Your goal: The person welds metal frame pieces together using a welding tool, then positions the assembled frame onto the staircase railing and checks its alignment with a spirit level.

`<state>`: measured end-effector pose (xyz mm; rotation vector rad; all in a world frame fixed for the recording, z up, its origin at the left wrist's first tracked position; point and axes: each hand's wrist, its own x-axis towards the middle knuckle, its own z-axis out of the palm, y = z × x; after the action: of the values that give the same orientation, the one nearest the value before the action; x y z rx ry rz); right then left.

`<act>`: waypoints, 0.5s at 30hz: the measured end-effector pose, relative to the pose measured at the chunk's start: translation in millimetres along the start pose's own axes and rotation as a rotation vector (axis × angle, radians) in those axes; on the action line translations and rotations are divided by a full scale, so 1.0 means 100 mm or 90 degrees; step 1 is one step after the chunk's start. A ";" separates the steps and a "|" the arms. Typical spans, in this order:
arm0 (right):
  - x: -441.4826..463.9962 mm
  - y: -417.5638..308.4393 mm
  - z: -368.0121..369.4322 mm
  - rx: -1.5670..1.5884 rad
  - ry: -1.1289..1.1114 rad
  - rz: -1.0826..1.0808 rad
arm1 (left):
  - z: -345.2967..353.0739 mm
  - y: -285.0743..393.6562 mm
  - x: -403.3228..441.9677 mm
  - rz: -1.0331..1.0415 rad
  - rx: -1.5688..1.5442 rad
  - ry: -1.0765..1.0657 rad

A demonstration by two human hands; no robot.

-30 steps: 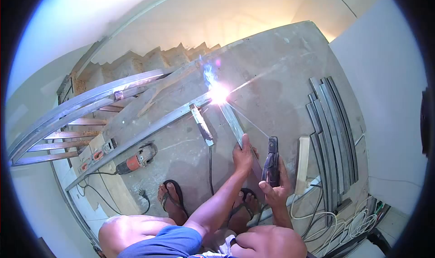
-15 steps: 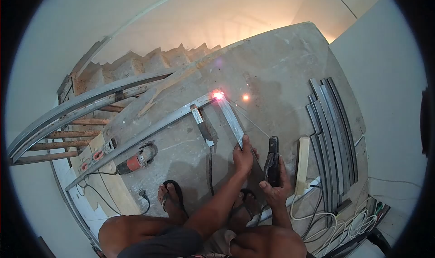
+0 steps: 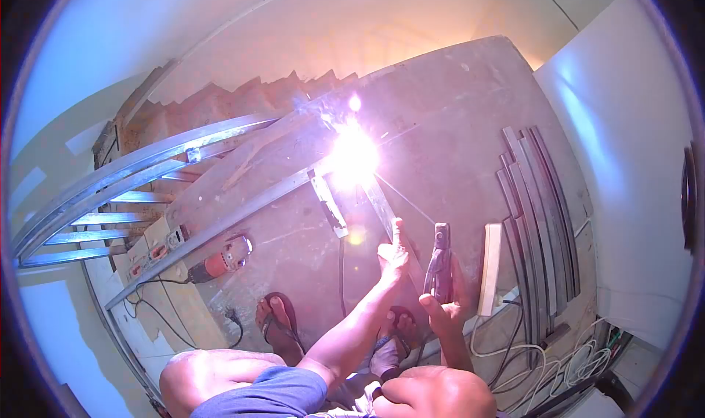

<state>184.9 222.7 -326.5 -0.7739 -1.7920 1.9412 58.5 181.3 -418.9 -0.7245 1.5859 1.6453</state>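
Note:
My left hand [image 3: 395, 262] is closed around the near end of a short square metal tube [image 3: 383, 209]. A long metal tube [image 3: 242, 216] meets it at an angle, the joint hidden by a bright white welding arc. My right hand [image 3: 449, 316] grips a black electrode holder [image 3: 439, 260]. From the holder a thin welding electrode [image 3: 405, 197] runs up and left into the glare. Beside the joint, a ground clamp [image 3: 330, 209] sits at the long tube, its cable trailing toward my feet.
An angle grinder [image 3: 220, 262] and a spirit level [image 3: 158, 253] lie left. Several metal tubes [image 3: 540, 220] and a pale block [image 3: 490, 269] lie right, above coiled cables [image 3: 587, 363]. Stairs [image 3: 242, 98] and a metal railing [image 3: 147, 157] stand at the far left.
The small red glow at the joint has flared into a large white arc, lighting the walls and railing blue-white. My hands have hardly moved.

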 end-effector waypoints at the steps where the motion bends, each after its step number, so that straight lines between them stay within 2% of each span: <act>1: -0.03 0.12 -0.02 -0.021 0.012 -0.012 | 0.00 -0.01 0.01 0.003 -0.011 -0.004; 3: -0.10 0.33 -0.10 -0.091 0.051 -0.034 | 0.01 0.00 0.02 0.020 -0.031 -0.015; 4: 0.01 0.03 0.06 0.058 0.053 -0.053 | 0.00 -0.02 0.06 0.042 -0.034 -0.025; 5: 0.04 0.04 -0.03 -0.029 0.007 -0.044 | -0.02 -0.03 0.07 0.103 0.007 -0.031; 15: 0.03 -0.01 0.06 0.012 0.057 0.022 | 0.03 -0.03 0.04 0.054 -0.027 -0.019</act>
<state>178.5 219.8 -325.6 -0.8776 -1.7168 1.9108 59.3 184.4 -423.7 -0.6594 1.5836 1.7472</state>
